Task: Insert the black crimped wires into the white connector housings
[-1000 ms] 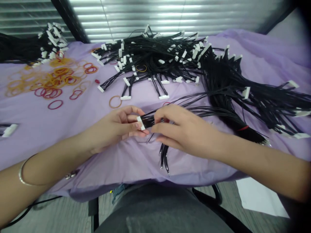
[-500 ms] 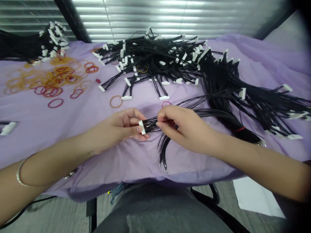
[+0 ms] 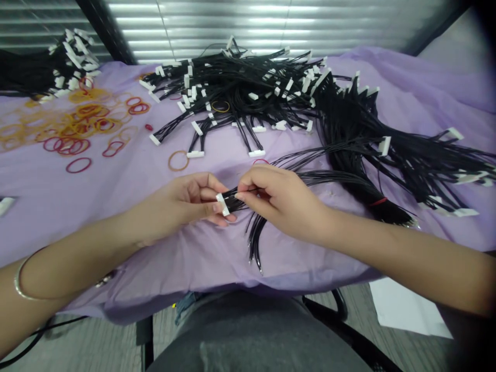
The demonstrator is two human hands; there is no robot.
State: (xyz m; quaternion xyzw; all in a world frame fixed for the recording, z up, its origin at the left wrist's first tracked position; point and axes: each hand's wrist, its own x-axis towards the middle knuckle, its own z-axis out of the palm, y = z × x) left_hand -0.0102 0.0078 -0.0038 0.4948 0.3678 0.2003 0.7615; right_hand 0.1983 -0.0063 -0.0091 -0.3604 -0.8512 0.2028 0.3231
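A white connector with several black wires in it is held between the thumb and fingers of my left hand. Just right of it, my right hand pinches a black wire close to the connector; the fingertips hide part of the wire. Below my right hand, loose black wires with metal tips hang down over the purple cloth. More long black wires run from behind my right hand to a thick bundle tied with a red band.
A large pile of black cables with white connectors lies at the back of the purple cloth. Yellow and red rubber bands are scattered at the left, near another cable pile. Blinds stand behind.
My right hand has moved left along the wires, closer to the white connector. The whole view has shifted slightly. My left hand still holds the connector.
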